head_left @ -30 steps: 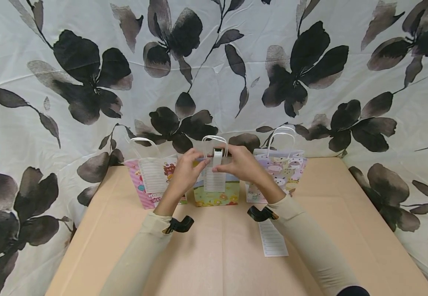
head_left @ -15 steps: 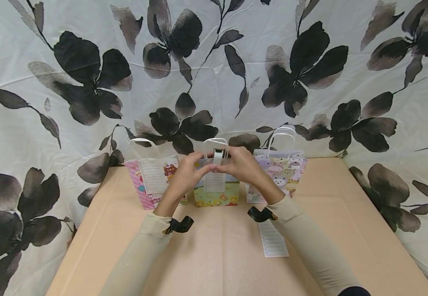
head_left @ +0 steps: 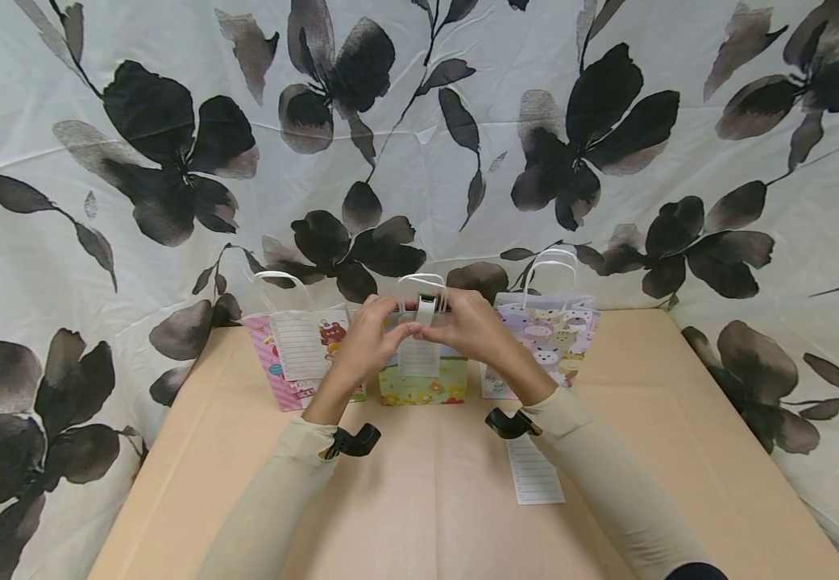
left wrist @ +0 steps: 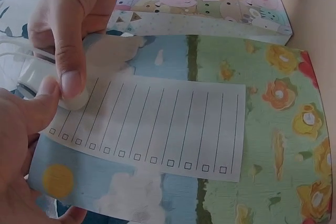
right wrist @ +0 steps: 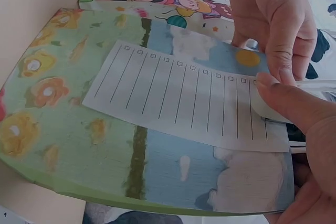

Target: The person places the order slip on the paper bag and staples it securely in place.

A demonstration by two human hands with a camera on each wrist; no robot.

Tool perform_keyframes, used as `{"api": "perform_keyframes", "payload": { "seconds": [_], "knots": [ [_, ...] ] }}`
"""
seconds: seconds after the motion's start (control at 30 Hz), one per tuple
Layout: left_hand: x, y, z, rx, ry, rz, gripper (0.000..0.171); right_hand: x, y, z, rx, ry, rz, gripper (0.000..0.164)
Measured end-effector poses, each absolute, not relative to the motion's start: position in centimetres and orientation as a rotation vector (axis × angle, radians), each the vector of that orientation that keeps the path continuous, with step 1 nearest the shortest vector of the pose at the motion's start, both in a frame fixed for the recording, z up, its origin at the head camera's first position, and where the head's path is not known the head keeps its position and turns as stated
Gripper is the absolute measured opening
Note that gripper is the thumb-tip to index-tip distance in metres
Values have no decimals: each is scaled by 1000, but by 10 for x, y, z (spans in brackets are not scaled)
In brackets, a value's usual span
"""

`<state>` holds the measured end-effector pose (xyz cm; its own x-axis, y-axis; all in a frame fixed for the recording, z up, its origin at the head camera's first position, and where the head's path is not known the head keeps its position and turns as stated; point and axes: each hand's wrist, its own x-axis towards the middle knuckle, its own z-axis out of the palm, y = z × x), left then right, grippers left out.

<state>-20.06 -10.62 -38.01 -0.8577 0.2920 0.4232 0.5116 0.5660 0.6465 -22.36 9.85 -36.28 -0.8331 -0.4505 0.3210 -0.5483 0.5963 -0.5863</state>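
Note:
A small white stapler sits over the top edge of the middle gift bag, which has a blue sky and flowers on green. Under its nose lies the top of a lined checklist, flat against the bag's front. From the left side, my left hand presses its thumb on the stapler, fingers going behind the bag. My right hand pinches the stapler from the other side. In the left wrist view both thumbs meet on the stapler; the fingers behind the bag are partly hidden.
On the left stands a pink gift bag with a lined sheet on its front. A purple animal-print bag stands on the right. Another lined sheet lies on the table by my right wrist. Behind hangs a floral cloth.
My left thumb has come off the bag's left side onto the stapler, beside the right thumb. Over the last half second both hands have stayed in place.

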Motion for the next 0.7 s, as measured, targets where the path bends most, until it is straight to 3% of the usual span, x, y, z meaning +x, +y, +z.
{"api": "perform_keyframes", "payload": {
  "seconds": [0.4, 0.7],
  "knots": [
    [-201, -101, -379, -647, -2510, -1070, 32, -221, 96, -364, 797, -2649, 913, 56],
    [-204, -99, -380, -626, -2523, -1064, 27, -223, 95, -366, 793, -2636, 888, 45]
  ]
}}
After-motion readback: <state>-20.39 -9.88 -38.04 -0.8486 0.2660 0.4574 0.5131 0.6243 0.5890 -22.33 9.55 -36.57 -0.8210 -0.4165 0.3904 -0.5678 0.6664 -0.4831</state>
